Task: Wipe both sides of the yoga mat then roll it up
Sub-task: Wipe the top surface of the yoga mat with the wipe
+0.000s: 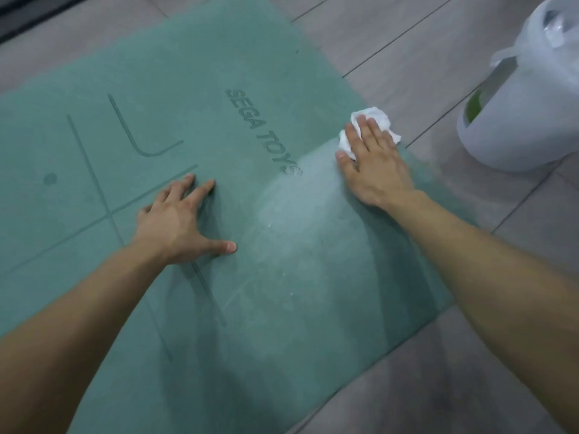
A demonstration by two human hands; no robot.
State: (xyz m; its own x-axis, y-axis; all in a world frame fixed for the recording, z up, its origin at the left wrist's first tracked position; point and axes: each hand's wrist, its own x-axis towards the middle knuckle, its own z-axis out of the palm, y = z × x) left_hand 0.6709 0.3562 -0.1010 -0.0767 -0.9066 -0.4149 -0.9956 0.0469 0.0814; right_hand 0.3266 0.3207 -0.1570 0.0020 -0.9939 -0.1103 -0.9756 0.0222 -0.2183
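Note:
A green yoga mat (188,89) lies flat on the floor, printed with alignment lines and the words "SEGA TOYS". A pale, wet-looking patch spreads over its right end. My right hand (372,161) lies flat with straight fingers on a crumpled white tissue (371,115), pressing it onto the mat near the right edge. My left hand (178,220) rests on the mat's middle, fingers spread and fingertips pressing down, holding nothing.
The floor is grey wood-look tile (438,42). A white bin (517,104) lined with a clear plastic bag stands on the floor to the right of the mat, close to my right hand. A dark strip (31,10) runs along the top left.

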